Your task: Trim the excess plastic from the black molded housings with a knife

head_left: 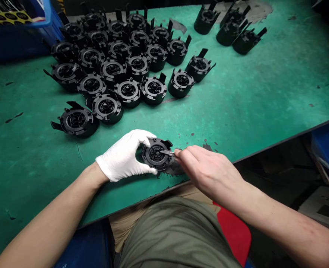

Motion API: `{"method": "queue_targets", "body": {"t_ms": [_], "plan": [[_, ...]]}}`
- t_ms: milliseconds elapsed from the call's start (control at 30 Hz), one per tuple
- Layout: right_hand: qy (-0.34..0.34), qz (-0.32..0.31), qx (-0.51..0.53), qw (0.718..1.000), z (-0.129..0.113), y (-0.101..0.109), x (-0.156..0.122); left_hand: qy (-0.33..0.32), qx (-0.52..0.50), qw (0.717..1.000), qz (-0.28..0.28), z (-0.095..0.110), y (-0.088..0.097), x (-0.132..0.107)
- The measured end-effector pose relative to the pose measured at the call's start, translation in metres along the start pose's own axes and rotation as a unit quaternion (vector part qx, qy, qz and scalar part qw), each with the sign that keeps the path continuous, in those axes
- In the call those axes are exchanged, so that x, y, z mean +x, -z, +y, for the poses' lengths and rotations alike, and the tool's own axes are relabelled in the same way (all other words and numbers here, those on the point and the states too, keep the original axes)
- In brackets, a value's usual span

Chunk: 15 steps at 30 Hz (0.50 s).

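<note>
My left hand (126, 154), in a white glove, is closed around the left side of a round black plastic housing (156, 153) near the table's front edge. The housing's ribbed, ringed face is turned up towards me. From the right, my bare right hand (202, 162) pinches a small knife (167, 152) with a pointed metal blade. Its tip lies over the middle of the housing's face; whether it touches cannot be made out. The fingers hide the knife's handle.
Several similar black housings (107, 106) stand grouped at the back left, many with upright tabs. More housings (205, 20) stand at the back right of the green table (265, 93). A blue bin (19, 41) is at the far left. Dark scraps (209, 147) lie near the front edge.
</note>
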State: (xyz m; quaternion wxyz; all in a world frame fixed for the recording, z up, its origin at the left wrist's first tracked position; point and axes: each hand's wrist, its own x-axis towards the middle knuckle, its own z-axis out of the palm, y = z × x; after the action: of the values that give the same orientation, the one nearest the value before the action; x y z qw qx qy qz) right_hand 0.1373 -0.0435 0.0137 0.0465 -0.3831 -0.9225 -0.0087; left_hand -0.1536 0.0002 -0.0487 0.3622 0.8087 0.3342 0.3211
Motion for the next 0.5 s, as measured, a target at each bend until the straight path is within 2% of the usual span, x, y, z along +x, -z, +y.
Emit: {"method": "queue_targets", "body": {"t_ms": [267, 500], "plan": [[0.025, 0.001, 0.001, 1.000, 0.005, 0.004, 0.003, 0.003, -0.003, 1.000, 0.001, -0.002, -0.001, -0.001], [0.015, -0.056, -0.039, 0.998, -0.008, 0.018, 0.009, 0.002, 0.017, 1.000, 0.022, -0.004, -0.002, -0.002]]}}
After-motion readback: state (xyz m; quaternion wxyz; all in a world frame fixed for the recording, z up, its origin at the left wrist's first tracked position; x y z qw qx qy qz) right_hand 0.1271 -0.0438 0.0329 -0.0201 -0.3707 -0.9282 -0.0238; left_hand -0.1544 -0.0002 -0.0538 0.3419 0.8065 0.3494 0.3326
